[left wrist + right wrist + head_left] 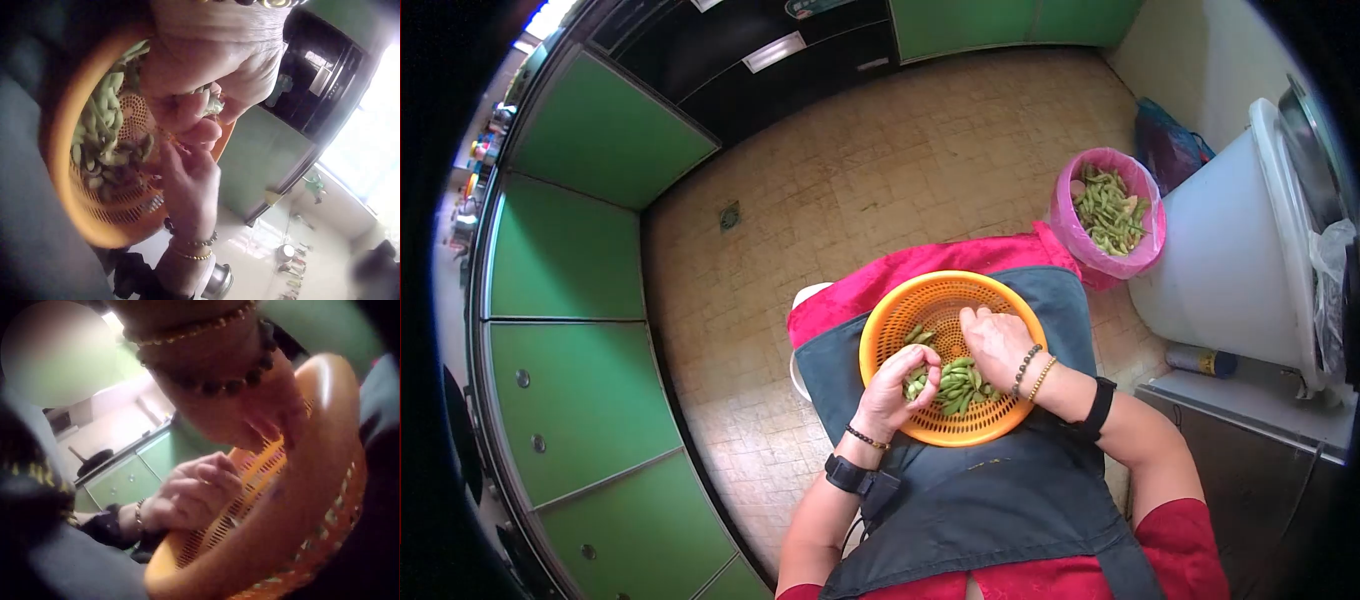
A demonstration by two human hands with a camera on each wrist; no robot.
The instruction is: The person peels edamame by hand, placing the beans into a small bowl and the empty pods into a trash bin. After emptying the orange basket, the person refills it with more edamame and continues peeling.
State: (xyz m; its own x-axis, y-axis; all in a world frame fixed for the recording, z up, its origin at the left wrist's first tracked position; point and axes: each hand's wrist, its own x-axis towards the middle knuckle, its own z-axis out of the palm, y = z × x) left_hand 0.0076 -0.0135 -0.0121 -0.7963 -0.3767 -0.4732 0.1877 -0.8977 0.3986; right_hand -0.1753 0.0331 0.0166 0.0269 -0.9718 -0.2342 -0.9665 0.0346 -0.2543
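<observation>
An orange perforated basket [868, 345] sits on the person's apron-covered lap. A heap of green edamame pods [962, 388] lies in its near side, with a few more pods [918, 335] farther left. Over the basket's left side, the left hand [885, 395] curls its fingers round pale green edamame [214, 106], partly hidden by the fingers. The right hand [998, 348] reaches down into the right side of the basket, knuckles up, beside the heap. Its fingertips are hidden in the head view and blurred in the right wrist view; I cannot tell whether they pinch a pod.
A pink-lined bin [1060, 215] full of pods stands on the tiled floor at the far right. Next to it are a large white tub [1215, 250], a dark plastic bag [1165, 145] and a spray can [1200, 361]. Green cabinets [580, 400] line the left.
</observation>
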